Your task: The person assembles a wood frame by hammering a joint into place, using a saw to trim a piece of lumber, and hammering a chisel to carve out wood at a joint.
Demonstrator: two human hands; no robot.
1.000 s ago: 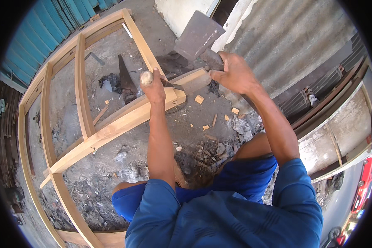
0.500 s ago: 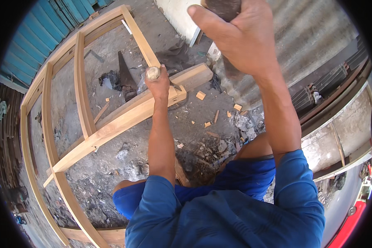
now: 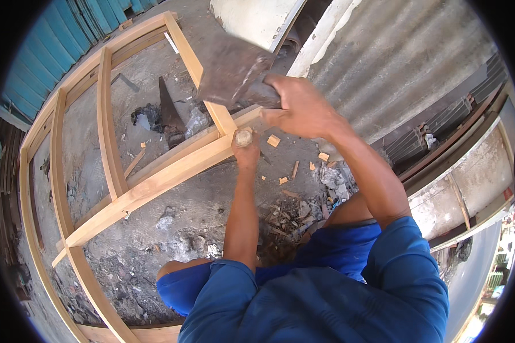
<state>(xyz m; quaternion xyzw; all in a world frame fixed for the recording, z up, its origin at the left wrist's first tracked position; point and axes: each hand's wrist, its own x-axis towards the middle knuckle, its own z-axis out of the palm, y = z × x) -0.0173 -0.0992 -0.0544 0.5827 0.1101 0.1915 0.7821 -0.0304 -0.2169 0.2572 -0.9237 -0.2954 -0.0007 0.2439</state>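
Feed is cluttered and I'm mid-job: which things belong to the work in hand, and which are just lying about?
In use:
- left hand gripping a wooden-handled chisel
- right hand holding a flat dark metal striking tool
- wooden frame

Lying about:
- handsaw
- wood chips
- rubble
- corrugated sheet

Single head-worn fisheye view, close, steeply downward over forearms onto wooden frame and ground.
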